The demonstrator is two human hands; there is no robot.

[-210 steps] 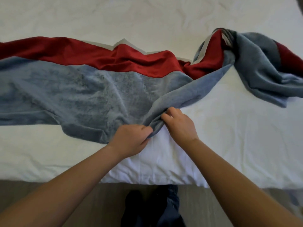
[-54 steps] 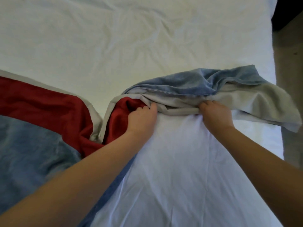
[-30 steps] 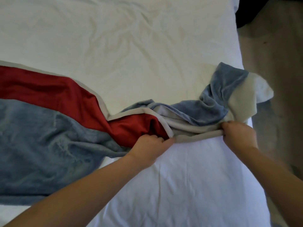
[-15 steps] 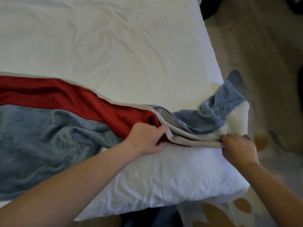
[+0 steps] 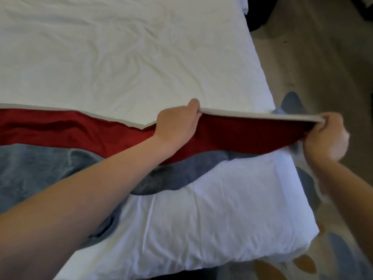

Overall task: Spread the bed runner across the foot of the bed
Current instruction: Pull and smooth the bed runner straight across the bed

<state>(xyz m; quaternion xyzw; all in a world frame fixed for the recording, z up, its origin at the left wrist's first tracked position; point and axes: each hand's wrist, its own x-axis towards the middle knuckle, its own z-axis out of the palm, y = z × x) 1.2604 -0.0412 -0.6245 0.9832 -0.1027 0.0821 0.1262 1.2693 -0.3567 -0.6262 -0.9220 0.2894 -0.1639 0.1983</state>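
The bed runner (image 5: 60, 134), red and blue-grey with a pale border, stretches across the white bed (image 5: 125, 57) from the left edge to the right side. My left hand (image 5: 177, 126) grips its pale far edge near the middle right. My right hand (image 5: 327, 134) grips the same edge beyond the bed's right side. Between the two hands the edge is lifted and pulled taut. A blue end of the runner hangs past the right side, mostly hidden.
White duvet (image 5: 212, 219) covers the bed's near right corner. Grey floor (image 5: 323, 57) lies to the right, with a patterned rug (image 5: 302, 263) at the lower right. A dark object (image 5: 260, 13) sits by the bed's upper right side.
The bunched right end of the runner has been pulled out straight. My left hand moved up and right along the edge, and my right hand moved out past the bed's side.
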